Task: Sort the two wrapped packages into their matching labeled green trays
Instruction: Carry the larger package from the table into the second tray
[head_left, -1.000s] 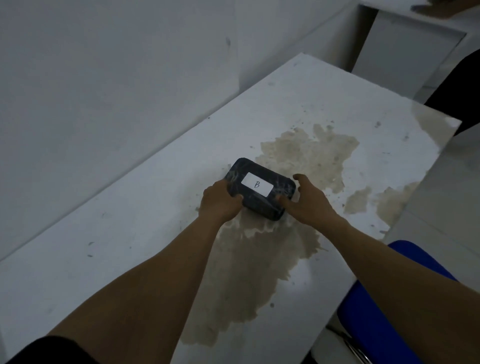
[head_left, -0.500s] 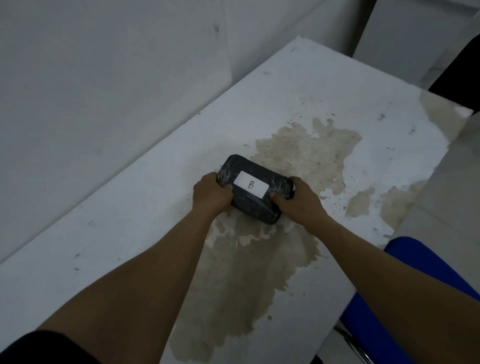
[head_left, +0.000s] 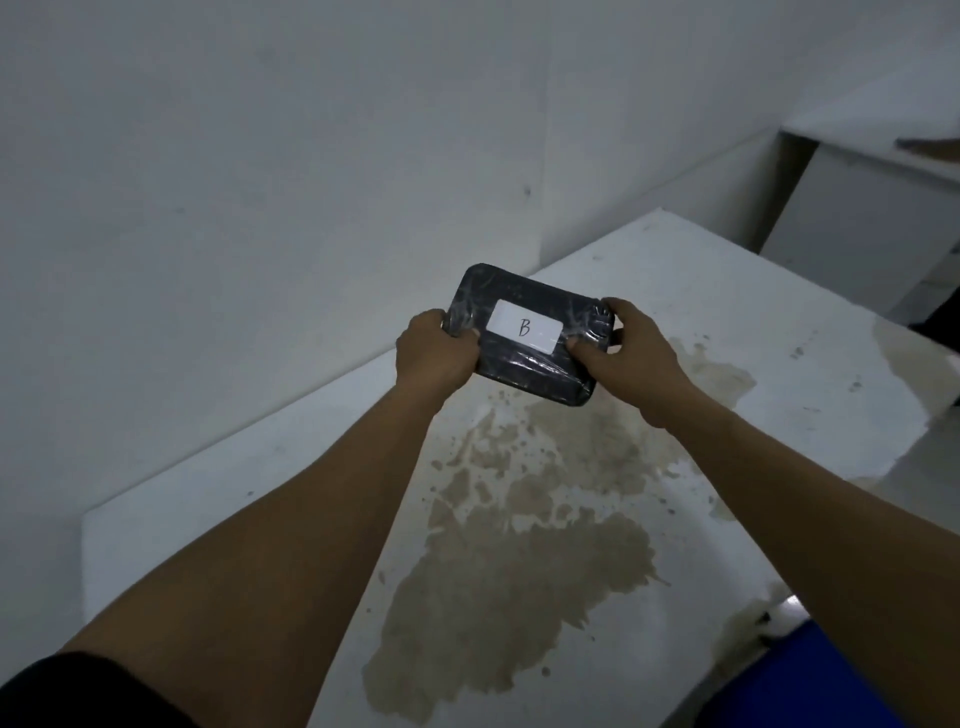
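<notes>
A dark package wrapped in clear film (head_left: 524, 364) carries a white label with the letter B. It is held up in the air above the white table (head_left: 779, 332), tilted toward me. My left hand (head_left: 434, 351) grips its left end and my right hand (head_left: 623, 348) grips its right end, thumbs on top. No green tray and no second package are in view.
The table has a large brown stain (head_left: 519, 561) below my arms. A grey wall (head_left: 260, 208) runs along the table's left side. A blue chair seat (head_left: 831, 680) shows at the lower right. A white cabinet (head_left: 862, 208) stands at the far right.
Both hands closed on the package's ends and lifted it off the table; it now hangs in the air, and the view has tilted upward.
</notes>
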